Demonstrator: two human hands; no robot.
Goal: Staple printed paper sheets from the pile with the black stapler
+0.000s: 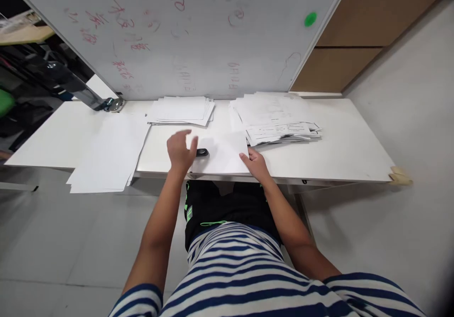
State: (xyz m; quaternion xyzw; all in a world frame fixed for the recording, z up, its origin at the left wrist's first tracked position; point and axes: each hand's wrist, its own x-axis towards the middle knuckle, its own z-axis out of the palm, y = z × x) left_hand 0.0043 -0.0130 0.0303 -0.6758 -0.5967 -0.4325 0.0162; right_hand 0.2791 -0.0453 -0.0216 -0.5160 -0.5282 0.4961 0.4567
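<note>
A white sheet of paper (227,154), or a thin stack of them, lies at the table's front edge before me. My right hand (256,164) pinches its right edge, thumb on top and fingers beneath. Over the left side of the paper hovers my left hand (180,151), its thumb and fingers apart and nothing visible in them. Just beside that hand a small black object (202,152), possibly a stapler, rests on the paper's left part; the hand partly hides it.
Behind stand a paper stack (180,109) and a larger pile of printed sheets (280,116). Large blank sheets (109,151) overhang the front edge at left. A clear bottle (76,88) lies near a glass item (116,104). A whiteboard (198,38) rises behind the white table (340,151).
</note>
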